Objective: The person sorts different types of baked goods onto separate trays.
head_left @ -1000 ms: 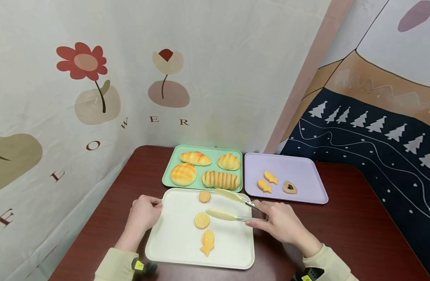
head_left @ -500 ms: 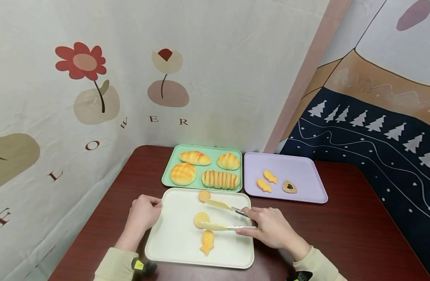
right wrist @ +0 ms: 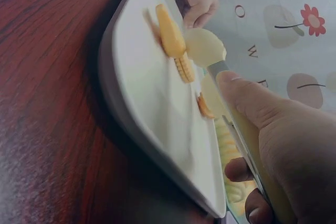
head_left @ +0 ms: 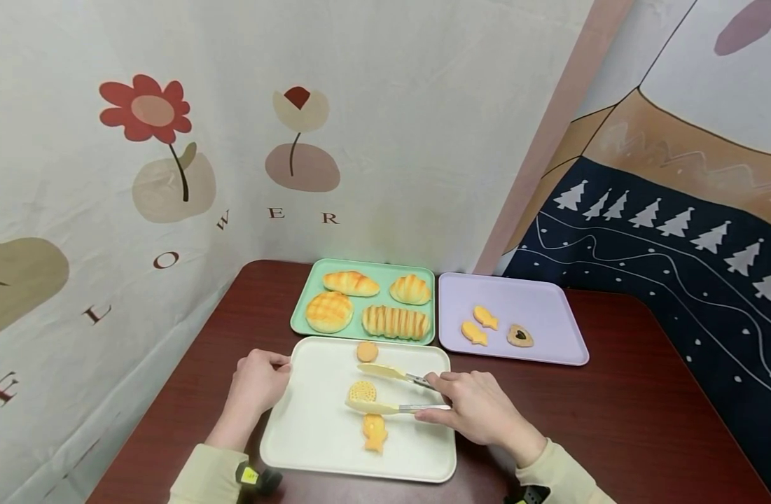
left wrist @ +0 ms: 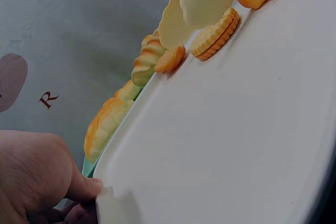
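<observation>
My left hand pinches the left rim of the white tray between thumb and fingers. In my right hand is a pair of tongs with pale yellow tips, spread apart. The tips straddle a round cookie in the tray's middle; the nearer tip is by its front edge, and whether it touches I cannot tell. Just in front lies a fish-shaped cookie, its top partly hidden by that tip. A small round cookie lies near the tray's back rim.
Behind stands a green tray with several breads, such as a striped roll. To its right a purple tray bears two fish-shaped cookies and a heart-topped cookie. A dark red table lies under all; a printed cloth hangs behind.
My right hand has moved left and toward me, bringing the tongs over the round cookie. The fish-shaped cookie has turned slightly. My left hand stays on the rim.
</observation>
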Available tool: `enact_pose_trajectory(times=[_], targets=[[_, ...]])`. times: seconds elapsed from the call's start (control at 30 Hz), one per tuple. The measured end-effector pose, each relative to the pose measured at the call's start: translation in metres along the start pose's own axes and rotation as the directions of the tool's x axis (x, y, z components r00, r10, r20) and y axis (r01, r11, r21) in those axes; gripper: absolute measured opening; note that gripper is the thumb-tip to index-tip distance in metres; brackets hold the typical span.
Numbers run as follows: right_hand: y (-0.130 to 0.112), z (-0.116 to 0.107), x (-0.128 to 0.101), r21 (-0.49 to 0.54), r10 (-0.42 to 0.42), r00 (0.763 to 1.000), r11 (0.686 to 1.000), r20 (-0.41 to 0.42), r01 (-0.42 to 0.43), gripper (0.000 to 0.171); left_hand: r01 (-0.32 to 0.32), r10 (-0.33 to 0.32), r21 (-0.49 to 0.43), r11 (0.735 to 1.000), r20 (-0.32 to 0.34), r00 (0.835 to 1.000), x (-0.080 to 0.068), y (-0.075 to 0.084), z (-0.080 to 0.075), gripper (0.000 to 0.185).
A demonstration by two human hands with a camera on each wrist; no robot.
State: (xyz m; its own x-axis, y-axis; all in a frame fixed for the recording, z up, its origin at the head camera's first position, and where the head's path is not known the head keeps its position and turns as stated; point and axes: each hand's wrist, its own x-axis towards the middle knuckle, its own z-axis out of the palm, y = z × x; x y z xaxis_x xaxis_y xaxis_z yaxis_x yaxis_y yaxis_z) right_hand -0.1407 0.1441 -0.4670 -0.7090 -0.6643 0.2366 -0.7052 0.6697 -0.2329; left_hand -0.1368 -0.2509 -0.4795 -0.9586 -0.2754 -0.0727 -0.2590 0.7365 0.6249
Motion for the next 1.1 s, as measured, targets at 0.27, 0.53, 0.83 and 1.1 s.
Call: enact_pose_trajectory(times=[0.27, 0.53, 0.83, 1.1], targets=[[0.000, -0.003, -0.001, -0.005, -0.019, 1.000, 1.000, -0.023, 0.019, 0.052, 0.007, -0.007, -0.005, 1.000, 0.005, 1.000, -0.001, 0.001, 0.001, 0.024], [0.001, -0.005, -0.018, 0.054, -0.034, 0.999, 0.998, -0.030, 0.036, 0.055, -0.002, 0.002, -0.009, 1.000, 0.006, 1.000, 0.000, 0.003, 0.000, 0.024], [0.000, -0.006, -0.033, 0.112, -0.080, 0.997, 0.990, -0.020, 0.082, 0.053, 0.006, -0.006, -0.005, 1.000, 0.006, 1.000, 0.001, 0.001, 0.000, 0.024], [0.002, -0.004, -0.040, 0.122, -0.106, 0.994, 0.987, 0.003, 0.105, 0.051, -0.001, 0.001, -0.003, 1.000, 0.001, 1.000, 0.001, 0.000, 0.000, 0.025]])
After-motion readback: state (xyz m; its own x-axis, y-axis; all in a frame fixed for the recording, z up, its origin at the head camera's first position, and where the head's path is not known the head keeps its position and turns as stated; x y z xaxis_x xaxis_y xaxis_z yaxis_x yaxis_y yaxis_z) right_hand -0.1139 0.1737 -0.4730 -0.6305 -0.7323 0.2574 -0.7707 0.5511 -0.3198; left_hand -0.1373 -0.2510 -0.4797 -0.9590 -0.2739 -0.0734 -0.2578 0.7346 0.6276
